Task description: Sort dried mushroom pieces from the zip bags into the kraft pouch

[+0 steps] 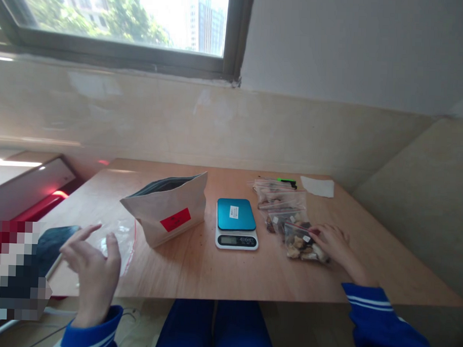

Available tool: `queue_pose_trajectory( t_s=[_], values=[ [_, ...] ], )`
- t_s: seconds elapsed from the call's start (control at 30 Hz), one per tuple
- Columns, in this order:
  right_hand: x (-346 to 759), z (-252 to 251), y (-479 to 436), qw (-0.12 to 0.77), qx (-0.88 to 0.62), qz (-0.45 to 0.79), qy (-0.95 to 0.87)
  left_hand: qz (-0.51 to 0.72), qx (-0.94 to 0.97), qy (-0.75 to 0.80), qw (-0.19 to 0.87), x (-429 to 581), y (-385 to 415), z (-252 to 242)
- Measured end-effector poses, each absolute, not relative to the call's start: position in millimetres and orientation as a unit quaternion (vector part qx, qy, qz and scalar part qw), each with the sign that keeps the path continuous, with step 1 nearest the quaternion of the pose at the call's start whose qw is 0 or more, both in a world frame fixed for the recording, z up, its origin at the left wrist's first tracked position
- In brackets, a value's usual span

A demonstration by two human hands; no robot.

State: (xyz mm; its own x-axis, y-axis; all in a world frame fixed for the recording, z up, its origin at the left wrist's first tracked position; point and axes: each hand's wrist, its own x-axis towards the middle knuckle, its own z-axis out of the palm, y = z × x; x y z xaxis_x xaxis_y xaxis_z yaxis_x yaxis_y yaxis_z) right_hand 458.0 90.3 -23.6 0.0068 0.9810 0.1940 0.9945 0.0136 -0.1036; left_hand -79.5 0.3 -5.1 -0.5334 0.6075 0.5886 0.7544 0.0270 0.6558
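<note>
My left hand point(92, 275) hangs at the table's front edge with its fingers apart. It is next to a clear zip bag with a red seal point(120, 243), and I cannot tell whether it touches the bag. My right hand point(333, 245) lies on the upper right of a filled zip bag point(299, 242) of tan and brown dried chunks, fingertips near its red seal. Behind that bag, several more filled zip bags point(278, 203) overlap. A digital kitchen scale point(236, 223) with a teal top stands between my hands, and a kraft paper pouch point(165, 209) with a red label lies tilted left of it.
The wooden table point(228, 274) ends in a front edge above my blue-trousered knees. A dark blue item point(56, 247) lies at its left end. A green-and-black pen-like item point(288, 182) and white paper point(317, 186) lie at the back. Walls border the far and right sides.
</note>
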Motion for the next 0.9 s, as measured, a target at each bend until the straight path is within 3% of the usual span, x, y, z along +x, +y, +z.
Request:
queue_pose_trajectory(
  t_s=[0.17,0.33,0.43,0.63,0.9],
  values=[
    [434.2,11.9,55.2,0.200,-0.642,0.078,-0.736,-0.551,-0.468,-0.691,-0.012,-17.4,-29.0,-8.6],
    [348.9,48.4,6.4,0.270,-0.603,0.144,-0.737,-0.512,-0.528,-0.579,-0.352,53.6,-53.1,-7.5],
    [283.2,53.2,-8.1,0.298,-0.559,0.253,-0.732,-0.476,-0.543,-0.513,-0.464,79.5,-57.7,-0.9],
    [197.2,33.0,-15.6,0.361,-0.511,0.425,-0.654,-0.527,-0.464,-0.526,-0.480,73.4,-51.9,-4.8],
    [181.8,14.3,-26.5,0.372,-0.495,0.468,-0.631,-0.532,-0.401,-0.560,-0.493,63.9,-48.5,-18.3]
  ],
)
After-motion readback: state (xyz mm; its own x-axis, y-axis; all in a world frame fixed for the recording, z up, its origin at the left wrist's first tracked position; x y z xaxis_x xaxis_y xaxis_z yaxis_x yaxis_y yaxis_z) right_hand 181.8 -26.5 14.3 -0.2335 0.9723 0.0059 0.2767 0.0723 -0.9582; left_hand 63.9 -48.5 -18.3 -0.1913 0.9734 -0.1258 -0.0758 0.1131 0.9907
